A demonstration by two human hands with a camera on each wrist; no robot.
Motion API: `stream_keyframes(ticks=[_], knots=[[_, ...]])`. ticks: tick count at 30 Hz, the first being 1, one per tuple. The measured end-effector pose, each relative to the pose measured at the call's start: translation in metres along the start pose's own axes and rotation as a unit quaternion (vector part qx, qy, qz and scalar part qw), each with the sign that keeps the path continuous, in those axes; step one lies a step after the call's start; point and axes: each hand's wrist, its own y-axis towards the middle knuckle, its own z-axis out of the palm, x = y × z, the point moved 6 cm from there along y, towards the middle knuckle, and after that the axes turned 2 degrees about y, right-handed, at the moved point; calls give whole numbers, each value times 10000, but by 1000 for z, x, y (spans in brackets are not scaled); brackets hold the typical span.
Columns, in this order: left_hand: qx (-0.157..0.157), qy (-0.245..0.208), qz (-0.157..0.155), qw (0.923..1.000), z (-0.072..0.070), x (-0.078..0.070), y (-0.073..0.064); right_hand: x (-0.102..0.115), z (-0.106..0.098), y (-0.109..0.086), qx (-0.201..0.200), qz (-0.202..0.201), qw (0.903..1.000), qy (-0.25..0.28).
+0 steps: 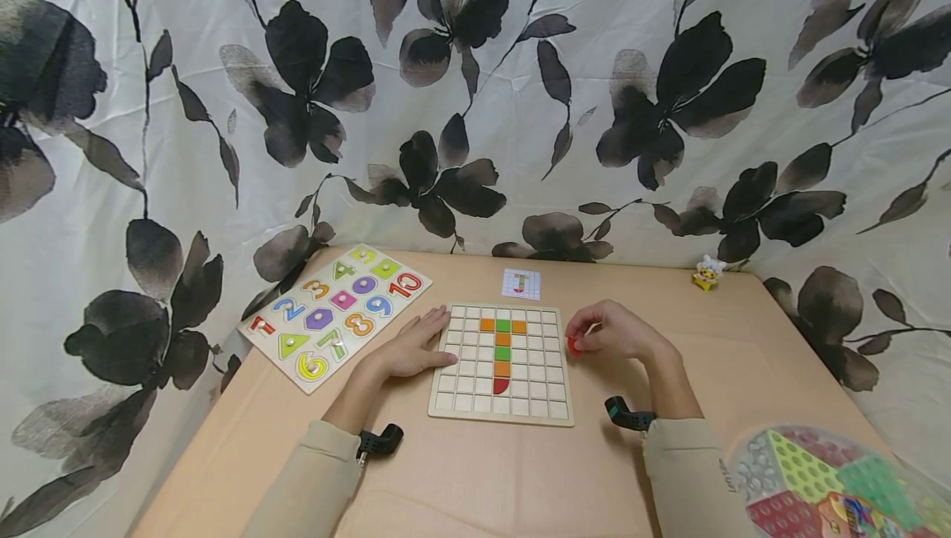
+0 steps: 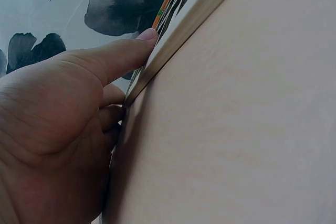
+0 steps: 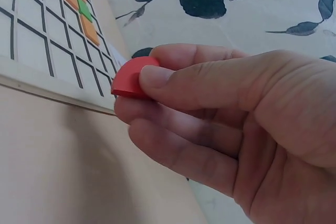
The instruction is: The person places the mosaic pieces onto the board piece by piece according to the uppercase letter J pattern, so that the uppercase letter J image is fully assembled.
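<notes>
A square wooden grid board (image 1: 499,421) lies on the table in the head view. Orange tiles and green tiles (image 1: 503,326) form a short row near its top and a column below, ending in a red rounded tile (image 1: 501,386). My left hand (image 1: 407,348) rests along the board's left edge, fingers extended and thumb on its surface; the thumb (image 2: 126,56) also shows on the rim in the left wrist view. Just off the right edge, my right hand (image 1: 612,332) pinches another red quarter-round tile (image 3: 128,80) between thumb and fingers.
Behind the board lies a small pattern card (image 1: 522,284). A colourful number and shape board (image 1: 319,319) is at the left. A small yellow and white toy (image 1: 708,272) stands at the back right. At the front right sits a clear container (image 1: 743,472) of coloured pieces.
</notes>
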Motion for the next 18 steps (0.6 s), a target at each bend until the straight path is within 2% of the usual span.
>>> stream_keyframes(ticks=[7,18], knots=[[5,-9,9,10000,0,0,-1,6,3,6,-306,-157,9994,66],[-13,4,29,10000,0,0,0,23,20,17,-406,-384,9984,81]])
